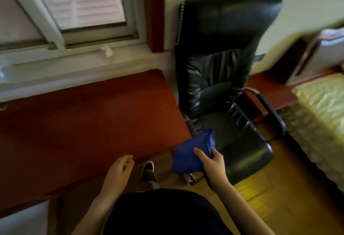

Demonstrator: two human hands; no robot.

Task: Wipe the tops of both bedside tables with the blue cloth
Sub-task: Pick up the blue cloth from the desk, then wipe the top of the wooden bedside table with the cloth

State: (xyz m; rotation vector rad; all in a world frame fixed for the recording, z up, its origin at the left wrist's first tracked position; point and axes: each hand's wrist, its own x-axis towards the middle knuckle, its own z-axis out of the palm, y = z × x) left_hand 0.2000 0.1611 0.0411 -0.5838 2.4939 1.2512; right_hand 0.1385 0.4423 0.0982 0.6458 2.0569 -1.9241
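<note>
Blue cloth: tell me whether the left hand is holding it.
No, the right hand grips the blue cloth, while the left hand hangs beside it with loosely curled fingers and holds nothing.

A single wide-angle camera sat on the person's head and looked forward and steeply down. Closest to the lens, along the near edge, were the person's dark-clothed body and both forearms. The left hand (121, 167) and the right hand (214, 160), gripping the blue cloth (191, 152), lay just beyond. The red-brown bench (83, 123) filled the left middle ground, reaching to the window (83, 2) on the far wall. A black chair (223, 67) stood right of centre, and a bed (320, 104) cut in at the right edge. Straight lines bowed toward the corners, and the frame was soft throughout.
</note>
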